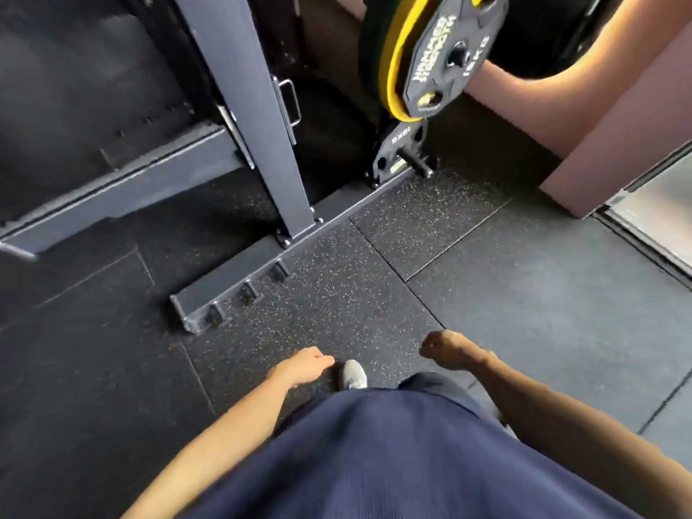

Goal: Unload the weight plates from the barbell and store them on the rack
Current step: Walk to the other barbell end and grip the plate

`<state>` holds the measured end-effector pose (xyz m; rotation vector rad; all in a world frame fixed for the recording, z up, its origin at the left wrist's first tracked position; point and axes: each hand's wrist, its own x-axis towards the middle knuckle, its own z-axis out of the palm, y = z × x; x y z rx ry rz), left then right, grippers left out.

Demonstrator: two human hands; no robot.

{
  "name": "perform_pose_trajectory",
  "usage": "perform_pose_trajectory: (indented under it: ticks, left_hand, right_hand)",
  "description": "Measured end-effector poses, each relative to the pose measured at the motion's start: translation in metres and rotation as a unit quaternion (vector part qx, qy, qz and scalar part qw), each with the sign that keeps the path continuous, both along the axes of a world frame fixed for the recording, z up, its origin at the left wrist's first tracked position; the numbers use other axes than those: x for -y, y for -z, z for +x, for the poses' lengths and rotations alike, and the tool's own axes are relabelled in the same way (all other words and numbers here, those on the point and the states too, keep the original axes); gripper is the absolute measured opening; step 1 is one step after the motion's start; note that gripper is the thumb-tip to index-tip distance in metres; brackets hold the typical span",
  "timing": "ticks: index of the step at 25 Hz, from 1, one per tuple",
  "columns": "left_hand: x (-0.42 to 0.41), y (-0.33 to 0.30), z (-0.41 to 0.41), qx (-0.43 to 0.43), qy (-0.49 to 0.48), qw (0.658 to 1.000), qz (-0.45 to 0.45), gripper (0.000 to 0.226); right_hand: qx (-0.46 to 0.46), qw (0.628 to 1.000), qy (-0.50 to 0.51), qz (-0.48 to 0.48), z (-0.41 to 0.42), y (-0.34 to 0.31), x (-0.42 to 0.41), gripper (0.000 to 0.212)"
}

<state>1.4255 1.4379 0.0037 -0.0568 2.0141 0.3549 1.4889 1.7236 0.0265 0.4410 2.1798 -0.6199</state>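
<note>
Both my hands were empty at lower centre: left hand (304, 365) loosely open, right hand (447, 348) curled into a fist. The weight plates (443, 58) hung on the rack (239, 106) at upper right, nearer my right grip.

Speckled rubber floor (374, 279), matt painted steel rack (239, 106), matt black plate (449, 54) beside a yellow rubber one (393, 69).

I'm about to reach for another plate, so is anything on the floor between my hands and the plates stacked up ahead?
Nothing visible blocks the way. Both the left hand and the right hand hold nothing, and bare speckled rubber floor lies ahead. The grey steel base beam of the rack crosses low just before the black and yellow weight plates; step over it.
</note>
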Motion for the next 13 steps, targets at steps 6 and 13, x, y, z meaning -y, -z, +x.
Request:
perform_pose_trajectory:
  ticks: [6, 13]
  left_hand:
    - [0.0, -0.017, 0.013, -0.038, -0.161, 0.986, 0.009, 0.034]
    - [-0.022, -0.084, -0.057, -0.17, -0.3, 0.936, 0.065, 0.036]
  right_hand:
    - [0.003, 0.993, -0.114, -0.015, -0.057, -0.005, 0.0, 0.032]
    - [-0.086, 0.981, -0.166, -0.052, -0.16, -0.063, -0.002, 0.038]
